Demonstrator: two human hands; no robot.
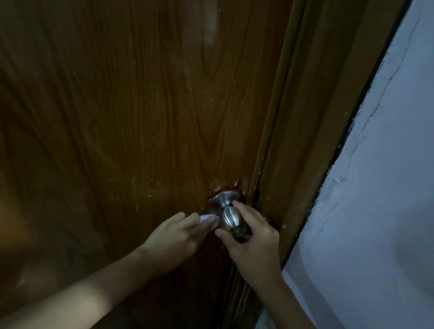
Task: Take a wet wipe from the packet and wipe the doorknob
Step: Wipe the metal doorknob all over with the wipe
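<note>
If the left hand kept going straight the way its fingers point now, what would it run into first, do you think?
Most likely the doorknob: the left hand points up and right with the wipe at its fingertips, already beside the knob. Depth is hard to judge in this dim view.

One view only, from our head. We look forward and down, close against the door [110, 99], which fills the left and centre. The frame [309, 120] runs tilted down the right, the wall [409, 184] beyond it. Wide lens: straight edges lean and bow. The knob [228, 215] sits low, right of centre, at arm's reach. Our forearms enter from the bottom edge. Dim light.
</note>
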